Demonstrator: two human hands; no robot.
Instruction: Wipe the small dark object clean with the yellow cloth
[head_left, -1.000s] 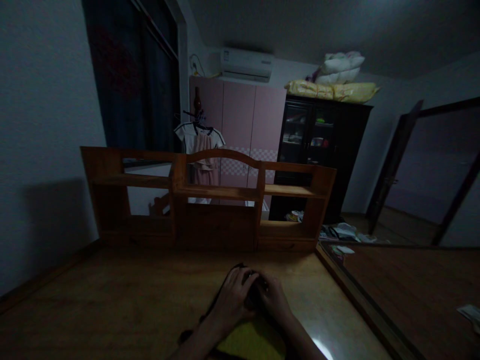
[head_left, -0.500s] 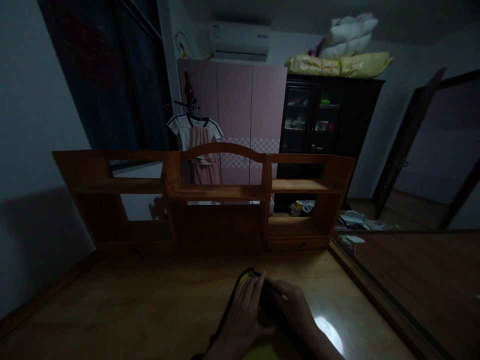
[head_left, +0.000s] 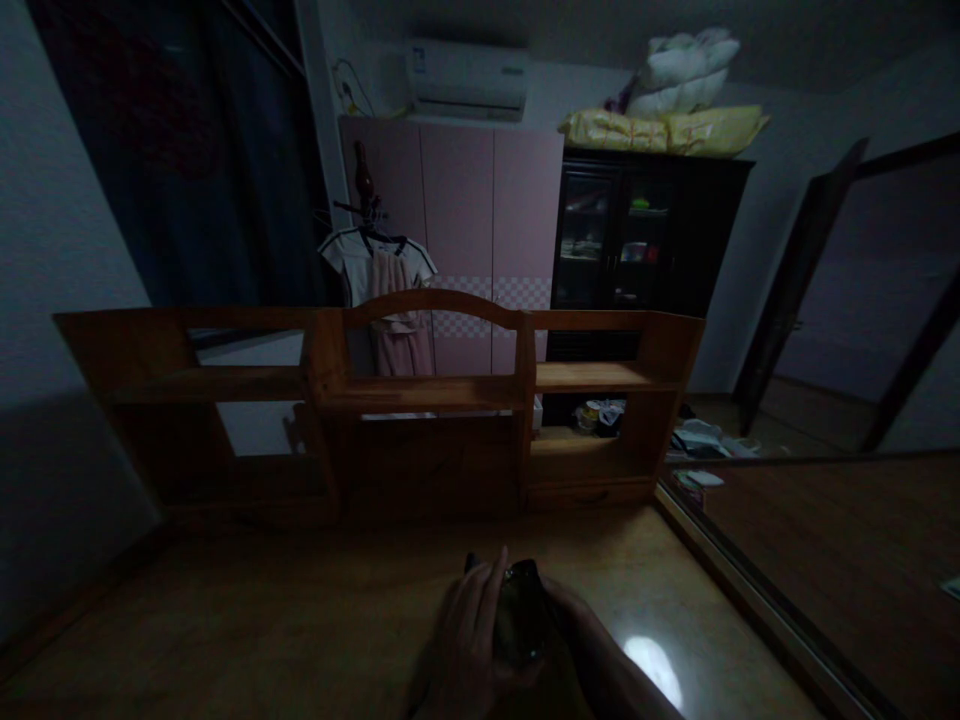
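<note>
Between my two hands, low in the head view, is a dark, glossy-edged object (head_left: 523, 612); the dim light hides its exact kind. My left hand (head_left: 471, 622) is closed along its left side, with the fingers together and pointing away from me. From the right, my right hand (head_left: 574, 608) grips it, its fingertips mostly hidden behind the object. A small dark tip (head_left: 471, 562) shows just beyond my left fingers. Under the hands lies the wooden tabletop (head_left: 315, 610), and what is below the wrists is too dark to make out.
A wooden shelf unit (head_left: 427, 392) stands across the table's far side. The table's raised edge (head_left: 720, 575) runs along the right. A bright light reflection falls right of my hands. Beyond are a pink wardrobe (head_left: 457, 200), a dark cabinet (head_left: 697, 230) and hanging clothes (head_left: 390, 270).
The dark object is tipped up and shows more of its face between my hands. The yellow, black-edged piece under my left hand is now mostly out of sight. The view has shifted slightly.
</note>
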